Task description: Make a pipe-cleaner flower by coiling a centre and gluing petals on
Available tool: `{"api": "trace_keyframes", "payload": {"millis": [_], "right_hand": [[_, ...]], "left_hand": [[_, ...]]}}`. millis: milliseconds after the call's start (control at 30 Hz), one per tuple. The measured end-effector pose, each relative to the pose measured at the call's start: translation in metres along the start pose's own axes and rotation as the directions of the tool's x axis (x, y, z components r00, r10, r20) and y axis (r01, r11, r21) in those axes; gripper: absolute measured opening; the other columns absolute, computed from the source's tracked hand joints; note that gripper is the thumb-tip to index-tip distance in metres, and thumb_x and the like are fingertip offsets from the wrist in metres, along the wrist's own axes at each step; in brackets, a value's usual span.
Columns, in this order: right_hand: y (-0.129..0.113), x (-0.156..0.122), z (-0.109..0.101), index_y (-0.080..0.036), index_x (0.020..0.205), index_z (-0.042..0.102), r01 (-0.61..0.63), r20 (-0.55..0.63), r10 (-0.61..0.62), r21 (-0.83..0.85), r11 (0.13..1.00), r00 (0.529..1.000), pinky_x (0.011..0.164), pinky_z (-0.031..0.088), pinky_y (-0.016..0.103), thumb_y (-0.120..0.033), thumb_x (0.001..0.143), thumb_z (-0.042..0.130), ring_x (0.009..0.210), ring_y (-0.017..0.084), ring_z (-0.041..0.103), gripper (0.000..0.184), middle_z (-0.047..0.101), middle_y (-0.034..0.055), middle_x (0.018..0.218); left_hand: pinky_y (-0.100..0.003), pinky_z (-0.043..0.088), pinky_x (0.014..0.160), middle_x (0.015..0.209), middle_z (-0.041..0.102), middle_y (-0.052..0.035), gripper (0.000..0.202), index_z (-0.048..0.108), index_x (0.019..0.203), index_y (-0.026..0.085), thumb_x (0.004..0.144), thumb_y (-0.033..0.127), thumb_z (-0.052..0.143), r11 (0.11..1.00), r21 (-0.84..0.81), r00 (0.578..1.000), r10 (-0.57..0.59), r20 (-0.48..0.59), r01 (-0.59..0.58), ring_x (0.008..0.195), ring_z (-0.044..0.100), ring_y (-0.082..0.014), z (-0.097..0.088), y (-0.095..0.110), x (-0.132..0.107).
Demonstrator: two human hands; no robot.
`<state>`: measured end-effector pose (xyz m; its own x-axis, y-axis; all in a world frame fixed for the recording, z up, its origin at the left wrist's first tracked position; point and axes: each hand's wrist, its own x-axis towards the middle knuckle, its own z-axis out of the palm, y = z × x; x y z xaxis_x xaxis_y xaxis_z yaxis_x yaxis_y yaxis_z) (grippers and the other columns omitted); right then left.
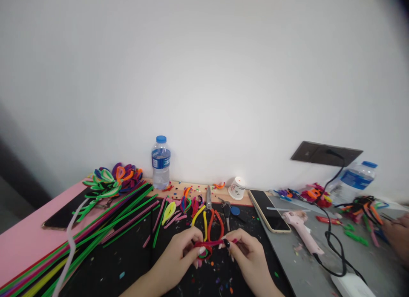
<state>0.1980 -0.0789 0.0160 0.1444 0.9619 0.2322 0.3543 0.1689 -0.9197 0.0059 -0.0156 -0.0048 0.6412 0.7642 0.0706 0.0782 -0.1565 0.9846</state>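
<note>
My left hand [182, 255] pinches a small looped bundle of red and green pipe cleaners [206, 251] over the black mat. A crimson pipe cleaner [214, 243] runs across from it to my right hand [248, 256], whose thumb and fingers are closed on its other end. Just beyond my fingers lie scissors with red handles [220, 222], along with yellow curved strips [198, 216]. Folded pipe cleaner loops, one of them yellow [169, 212], sit beyond my left hand.
Long pipe cleaners [108, 231] and a finished flower bunch [113, 180] lie left. A water bottle [161, 162] and paper cup [237, 188] stand by the wall. Rightward are a phone [270, 211], a corded pink glue gun [303, 232], and another person's hand [396, 235].
</note>
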Motion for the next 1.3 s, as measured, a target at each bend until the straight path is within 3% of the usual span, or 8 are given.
{"api": "trace_keyframes", "payload": {"millis": [500,800,1300], "right_hand": [[0.003,0.001,-0.001,-0.017,0.070,0.061,0.000,0.026,0.001,-0.040,0.999,1.000,0.057,0.044,0.021,-0.023,0.080,0.055,0.061,0.014,0.057,0.013,0.063,0.0033,0.069],[0.009,0.002,0.001,-0.016,0.070,0.061,-0.016,0.064,0.025,-0.124,0.992,0.998,0.057,0.043,0.022,-0.025,0.081,0.053,0.062,0.015,0.056,0.017,0.063,0.0032,0.068],[0.013,0.002,0.007,-0.015,0.068,0.063,0.008,0.117,0.021,-0.243,0.970,0.993,0.053,0.039,0.020,-0.023,0.081,0.051,0.056,0.013,0.053,0.020,0.061,0.0018,0.061]], "left_hand": [[-0.022,0.042,0.052,0.063,0.057,0.0026,0.008,0.047,0.078,0.019,0.084,0.023,0.049,0.994,-0.107,0.999,-0.012,-0.051,0.007,0.054,0.061,-0.0146,-0.004,0.008,0.000],[-0.021,0.043,0.050,0.067,0.049,0.0051,0.009,0.047,0.078,0.019,0.082,0.025,0.053,0.984,-0.177,0.993,-0.025,-0.116,0.004,0.051,0.058,-0.0113,-0.005,0.003,0.001],[-0.021,0.046,0.051,0.071,0.049,0.0055,0.012,0.048,0.081,0.019,0.081,0.029,0.056,0.970,-0.243,0.987,-0.039,-0.155,0.000,0.051,0.057,-0.0088,-0.005,0.000,0.003]]}}
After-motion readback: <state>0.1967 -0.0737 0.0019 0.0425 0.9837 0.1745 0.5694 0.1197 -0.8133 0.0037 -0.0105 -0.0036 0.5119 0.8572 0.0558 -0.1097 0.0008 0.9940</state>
